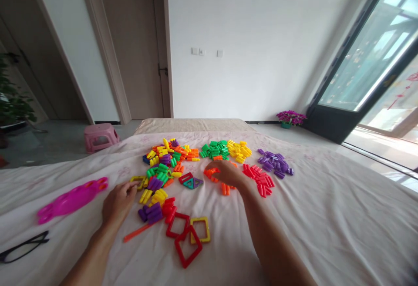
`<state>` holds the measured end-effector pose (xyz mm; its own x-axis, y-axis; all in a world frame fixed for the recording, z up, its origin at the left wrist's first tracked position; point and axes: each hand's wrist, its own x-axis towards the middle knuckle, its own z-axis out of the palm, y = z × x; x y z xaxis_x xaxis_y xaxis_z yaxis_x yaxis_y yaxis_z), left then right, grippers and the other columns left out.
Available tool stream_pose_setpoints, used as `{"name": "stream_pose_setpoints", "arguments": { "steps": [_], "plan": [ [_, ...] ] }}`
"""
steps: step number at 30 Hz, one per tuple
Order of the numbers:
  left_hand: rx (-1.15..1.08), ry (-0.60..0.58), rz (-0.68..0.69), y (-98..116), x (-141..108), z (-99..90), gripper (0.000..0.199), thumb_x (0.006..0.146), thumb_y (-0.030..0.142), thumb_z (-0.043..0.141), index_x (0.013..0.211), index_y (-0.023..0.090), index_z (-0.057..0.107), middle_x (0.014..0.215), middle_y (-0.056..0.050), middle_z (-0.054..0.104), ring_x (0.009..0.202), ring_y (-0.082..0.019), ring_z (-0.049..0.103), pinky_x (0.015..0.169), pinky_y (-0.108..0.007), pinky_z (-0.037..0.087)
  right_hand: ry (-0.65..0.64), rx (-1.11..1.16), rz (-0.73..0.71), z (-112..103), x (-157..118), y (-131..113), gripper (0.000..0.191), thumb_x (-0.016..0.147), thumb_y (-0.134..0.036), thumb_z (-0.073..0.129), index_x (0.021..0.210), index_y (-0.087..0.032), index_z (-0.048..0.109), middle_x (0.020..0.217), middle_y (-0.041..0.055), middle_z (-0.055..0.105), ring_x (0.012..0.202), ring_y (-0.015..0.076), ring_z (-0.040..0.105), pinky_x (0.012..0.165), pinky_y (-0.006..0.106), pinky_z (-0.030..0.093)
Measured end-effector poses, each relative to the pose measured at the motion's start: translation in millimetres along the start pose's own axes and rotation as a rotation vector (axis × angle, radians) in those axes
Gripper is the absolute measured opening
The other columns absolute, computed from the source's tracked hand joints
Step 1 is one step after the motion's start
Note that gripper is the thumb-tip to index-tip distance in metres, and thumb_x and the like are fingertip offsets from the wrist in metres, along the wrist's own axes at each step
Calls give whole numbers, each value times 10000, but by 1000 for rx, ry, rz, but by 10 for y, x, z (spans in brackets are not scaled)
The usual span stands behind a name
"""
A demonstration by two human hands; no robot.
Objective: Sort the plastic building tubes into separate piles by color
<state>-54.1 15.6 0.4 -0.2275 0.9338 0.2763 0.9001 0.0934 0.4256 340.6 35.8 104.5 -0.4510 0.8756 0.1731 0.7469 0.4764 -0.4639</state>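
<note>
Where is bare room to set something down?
Bare cloth lies right of the red pile, nearer than the purple pile. A smaller patch separates the nearest yellow square and right forearm. Crowded: around the right hand and mixed pile.

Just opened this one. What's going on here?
A person is handling colourful plastic pieces on a cloth-covered surface. The right hand is over orange pieces; the left hand is at a yellow frame beside a mixed-colour heap. Green pieces, purple pieces and red pieces lie grouped by colour.
</note>
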Motion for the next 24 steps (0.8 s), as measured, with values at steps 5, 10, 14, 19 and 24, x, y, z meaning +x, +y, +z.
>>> {"name": "stream_pose_setpoints", "arguments": {
  "steps": [5,10,14,19,24],
  "plan": [
    [-2,13,18,-23,8,20,424,903,377,396,1084,231,751,1173,-43,737,1101,-210,649,896,-266,472,-164,126,-371,579,101,-666,494,785,-7,559,1183,-262,700,1232,24,687,1132,174,632,975,269,470],
    [5,12,12,-28,6,22,428,910,382,387,1099,228,739,1176,-55,730,1092,-220,649,872,-288,474,-213,64,-405,942,79,-791,402,827,-41,580,1128,-270,714,1235,27,680,1114,173,640,895,243,485],
    [-9,9,15,-22,1,12,426,914,377,384,1099,228,737,1180,-61,727,1081,-220,652,876,-296,474,-123,55,-334,980,117,-756,213,917,-203,595,1091,-229,715,1061,48,727,966,176,668,807,239,473],
    [-22,9,12,-25,8,16,422,902,382,404,1086,231,752,1183,-64,727,1076,-240,657,872,-318,491,73,34,-136,591,178,-526,167,912,-196,563,968,-186,720,951,45,728,860,152,645,727,217,408],
    [-9,-14,-9,-38,19,25,429,906,404,404,1106,243,747,1205,-74,718,1075,-264,657,830,-344,497,252,-144,234,-85,29,22,218,889,-218,507,848,-179,717,767,18,686,686,125,570,592,228,299]
  ]
}}
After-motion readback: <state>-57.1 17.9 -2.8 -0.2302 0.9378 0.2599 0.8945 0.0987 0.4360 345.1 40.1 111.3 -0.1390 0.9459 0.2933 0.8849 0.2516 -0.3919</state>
